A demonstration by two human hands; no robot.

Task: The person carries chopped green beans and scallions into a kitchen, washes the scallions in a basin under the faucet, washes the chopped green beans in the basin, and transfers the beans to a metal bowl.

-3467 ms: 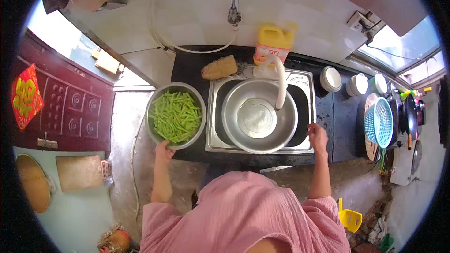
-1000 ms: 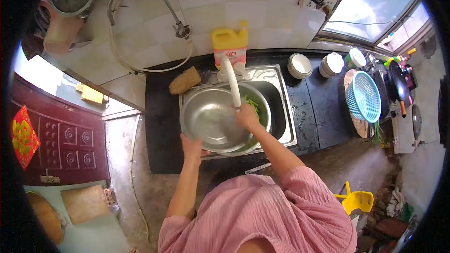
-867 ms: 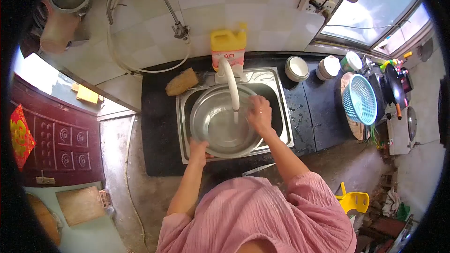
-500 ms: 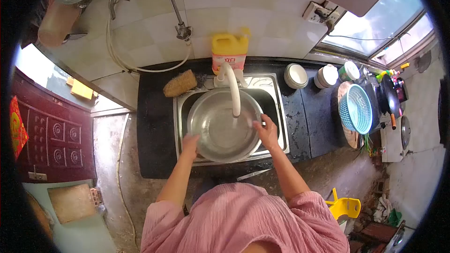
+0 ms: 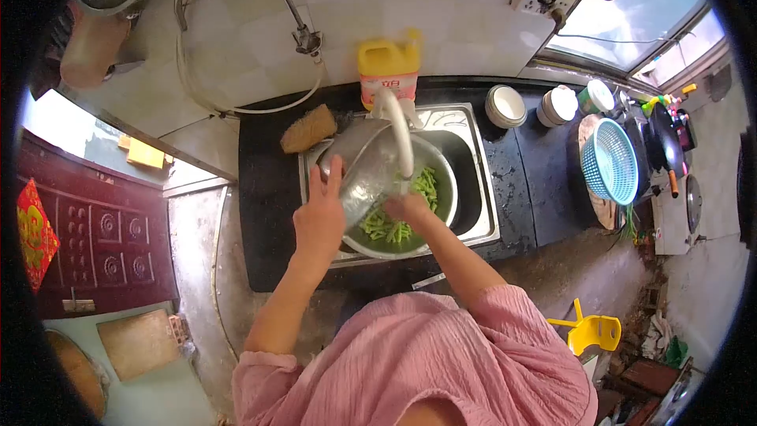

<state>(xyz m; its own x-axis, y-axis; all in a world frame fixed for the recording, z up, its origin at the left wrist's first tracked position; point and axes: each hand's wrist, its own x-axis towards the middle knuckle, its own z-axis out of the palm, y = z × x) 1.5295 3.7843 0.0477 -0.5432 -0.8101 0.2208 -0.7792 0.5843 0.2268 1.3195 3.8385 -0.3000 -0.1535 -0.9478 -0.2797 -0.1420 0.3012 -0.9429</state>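
Observation:
My left hand (image 5: 321, 209) grips the near-left side of a metal basin (image 5: 364, 162), which is tipped steeply on its edge beside the faucet (image 5: 400, 138). Beneath it, a second metal basin (image 5: 450, 193) rests in the sink (image 5: 487, 213), with cut green pieces (image 5: 386, 225) that look like green beans inside. My right hand (image 5: 406, 207) reaches into this lower basin, at the green pieces and just under the spout. Its fingers are blurred and partly hidden, so whether they hold any pieces is unclear.
Behind the faucet stands a yellow jug (image 5: 388, 71). A brown scrubber (image 5: 308, 129) lies left of the sink. Stacked bowls (image 5: 505, 106), a blue basket (image 5: 609, 162) and a black pan (image 5: 664, 138) stand to the right. A yellow chair (image 5: 593, 331) is on the floor.
The basin both hands held flat in the sink is now tipped up to the left in my left hand. The lower basin with green pieces has come into view, and my right hand has moved into it.

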